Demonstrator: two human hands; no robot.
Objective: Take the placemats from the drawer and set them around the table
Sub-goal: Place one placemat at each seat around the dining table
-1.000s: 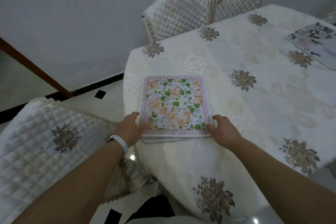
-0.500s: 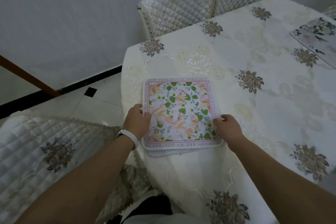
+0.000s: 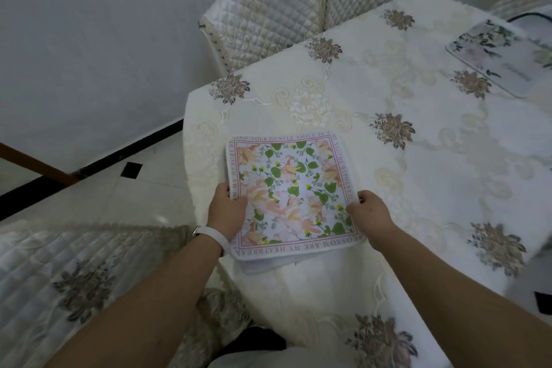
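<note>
The floral placemat (image 3: 291, 193) is lying at the near left corner of the tabletop (image 3: 433, 188), on top of a second mat (image 3: 263, 266) whose pale edge is peeking out nearest the person; the left hand (image 3: 227, 210) is pinching its left edge and the right hand (image 3: 369, 213) its right edge; 1 grey-flowered placemat (image 3: 501, 57) is lying at the tabletop's far right; the person is probably separating the top mat; the next move is calling for lifting only 1; no drawer or other container is showing.
</note>
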